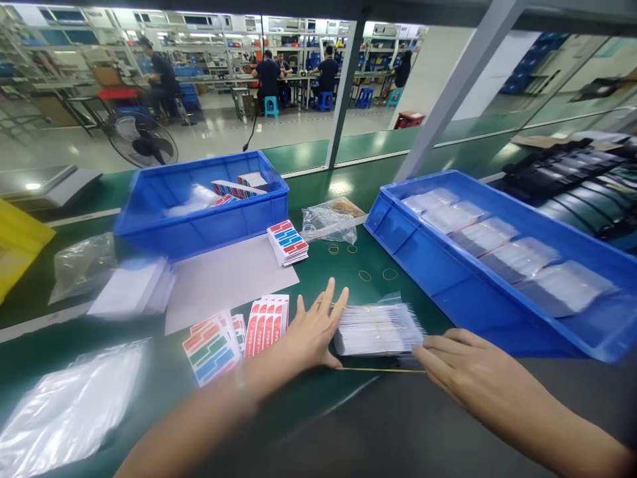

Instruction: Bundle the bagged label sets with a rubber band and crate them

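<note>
A thick bundle of white packets (375,335) in clear plastic lies on the green table in front of me, with a thin yellow band across its top. My left hand (316,325) is at the bundle's left end, fingers spread and stretched out. From near its thumb a yellow rubber band (381,370) runs taut along the bundle's near side to my right hand (460,365). The right fingers are pinched on the band at the bundle's right end. A strand also shows by the left fingers; how it loops there is unclear.
Loose rubber bands (365,275) lie beyond the bundle, near a clear bag (333,219). Blue bins stand at the left (199,226) and right (448,292). Printed cards (212,348), red-and-white labels (266,322), a card stack (288,242) and plastic bags (74,405) lie left. People sit far behind.
</note>
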Demonstrator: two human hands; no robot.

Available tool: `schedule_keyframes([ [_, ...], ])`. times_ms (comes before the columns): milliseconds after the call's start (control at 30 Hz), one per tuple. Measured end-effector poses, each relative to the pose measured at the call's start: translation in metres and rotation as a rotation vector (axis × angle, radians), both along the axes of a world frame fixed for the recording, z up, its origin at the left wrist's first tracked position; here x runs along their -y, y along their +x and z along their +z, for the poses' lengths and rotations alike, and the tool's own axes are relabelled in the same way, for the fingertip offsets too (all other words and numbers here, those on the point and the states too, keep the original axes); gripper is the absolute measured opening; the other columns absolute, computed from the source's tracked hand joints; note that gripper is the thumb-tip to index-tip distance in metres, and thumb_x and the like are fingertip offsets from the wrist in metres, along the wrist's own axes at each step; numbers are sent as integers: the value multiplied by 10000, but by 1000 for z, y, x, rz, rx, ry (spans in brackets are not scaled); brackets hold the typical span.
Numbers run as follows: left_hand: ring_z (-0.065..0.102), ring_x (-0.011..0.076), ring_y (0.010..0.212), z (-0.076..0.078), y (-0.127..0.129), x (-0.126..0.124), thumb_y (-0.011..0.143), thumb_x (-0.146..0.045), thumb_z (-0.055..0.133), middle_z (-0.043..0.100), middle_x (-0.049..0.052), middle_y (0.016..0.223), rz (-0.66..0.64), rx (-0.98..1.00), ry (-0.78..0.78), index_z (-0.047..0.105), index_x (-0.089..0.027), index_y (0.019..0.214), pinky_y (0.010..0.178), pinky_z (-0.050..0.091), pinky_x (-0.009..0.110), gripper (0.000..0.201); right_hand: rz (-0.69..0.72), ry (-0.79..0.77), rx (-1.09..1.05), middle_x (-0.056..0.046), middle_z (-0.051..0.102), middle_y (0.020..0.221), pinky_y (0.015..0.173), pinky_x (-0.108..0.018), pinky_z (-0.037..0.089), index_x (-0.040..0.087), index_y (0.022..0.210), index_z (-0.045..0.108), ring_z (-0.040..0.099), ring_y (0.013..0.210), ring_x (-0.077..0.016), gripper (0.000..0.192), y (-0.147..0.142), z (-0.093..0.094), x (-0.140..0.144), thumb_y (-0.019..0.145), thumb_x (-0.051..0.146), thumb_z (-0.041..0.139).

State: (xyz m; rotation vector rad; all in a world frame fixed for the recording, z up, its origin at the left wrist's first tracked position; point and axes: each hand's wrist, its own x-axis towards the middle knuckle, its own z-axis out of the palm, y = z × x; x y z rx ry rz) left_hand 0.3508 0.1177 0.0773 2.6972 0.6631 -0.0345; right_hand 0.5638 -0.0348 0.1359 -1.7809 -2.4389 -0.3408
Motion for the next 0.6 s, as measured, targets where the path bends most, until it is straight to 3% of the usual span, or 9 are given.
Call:
schedule_keyframes([
  [133,252,430,1419,-8,18,4,573,-314,860,35,274,1587,-91,26,-3,17,-148,1499,1017,265,763,1263,-107,-14,174,-97,748,847,865,-477,432,226,746,629,682,922,-276,324,22,-38,31,905,99,377],
  [200,288,402,1411,-11,22,6,615,-262,823,215,269,1560,-116,31,-9,108,-128,1476,1032,261,752,1128,-210,-6,122,-108,760,926,941,-515,401,217,776,636,648,1066,-301,304,34,-60,36,907,103,386],
  [267,377,363,1363,-13,23,8,645,-256,795,406,235,1471,-127,52,-29,194,-129,1438,1043,276,734,1003,-284,1,-43,-118,755,1037,999,-542,371,202,928,668,618,1146,-307,312,46,-81,31,889,80,383],
  [400,467,328,1278,-18,24,9,617,-282,811,492,184,1395,-110,86,-52,260,-167,1388,1071,304,676,955,-362,53,-329,-155,625,1318,1059,-579,333,160,1316,544,585,1212,-300,473,71,-106,-5,883,83,369],
  [600,440,363,1296,-34,23,10,540,-282,856,464,222,1404,-101,137,-61,250,-150,1395,1090,314,620,1056,-355,89,-721,-113,606,1350,1077,-496,406,182,1315,577,548,1260,-273,424,88,-127,-70,964,344,403],
])
